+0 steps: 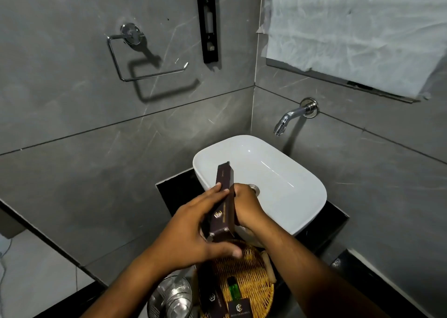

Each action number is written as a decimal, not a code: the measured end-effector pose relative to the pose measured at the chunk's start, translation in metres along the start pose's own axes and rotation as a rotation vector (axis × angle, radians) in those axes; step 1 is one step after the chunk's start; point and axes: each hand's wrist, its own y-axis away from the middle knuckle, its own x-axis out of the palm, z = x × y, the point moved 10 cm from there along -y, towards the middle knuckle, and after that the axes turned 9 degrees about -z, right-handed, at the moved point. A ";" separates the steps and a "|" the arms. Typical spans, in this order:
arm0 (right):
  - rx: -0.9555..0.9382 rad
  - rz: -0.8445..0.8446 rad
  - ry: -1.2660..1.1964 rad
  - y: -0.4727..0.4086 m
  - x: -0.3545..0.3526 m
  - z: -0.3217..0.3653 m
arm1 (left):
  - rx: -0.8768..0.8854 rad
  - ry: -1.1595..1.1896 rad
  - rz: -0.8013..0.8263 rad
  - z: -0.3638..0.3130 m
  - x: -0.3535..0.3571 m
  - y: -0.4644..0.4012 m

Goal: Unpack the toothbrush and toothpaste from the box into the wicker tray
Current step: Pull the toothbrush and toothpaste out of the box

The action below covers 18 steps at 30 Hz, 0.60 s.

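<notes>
Box point(223, 204) opening looks to be the step in hand: the long dark-brown carton is held tilted over the near rim of the white basin point(273, 170), above the wicker tray point(244, 267). The left hand point(191, 230) wraps it from the left, fingertips flat on its upper face, thumb curled under the near end flap. The right hand point(246, 209) closes around its right side, fingers hidden behind the carton. Neither toothbrush nor toothpaste is visible, presumably inside. Next, I judge, the thumb must pry that near flap open so the contents slide down into the tray below the fingers.
</notes>
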 end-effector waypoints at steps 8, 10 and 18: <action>-0.285 -0.005 0.437 0.007 0.002 0.009 | -0.331 0.161 -0.313 0.030 -0.022 -0.012; -0.425 -0.014 0.633 0.011 0.008 0.018 | -0.446 0.126 -0.391 0.044 -0.025 -0.013; -0.831 -0.020 0.892 0.043 0.033 0.047 | -0.832 0.541 -0.103 0.100 0.016 0.005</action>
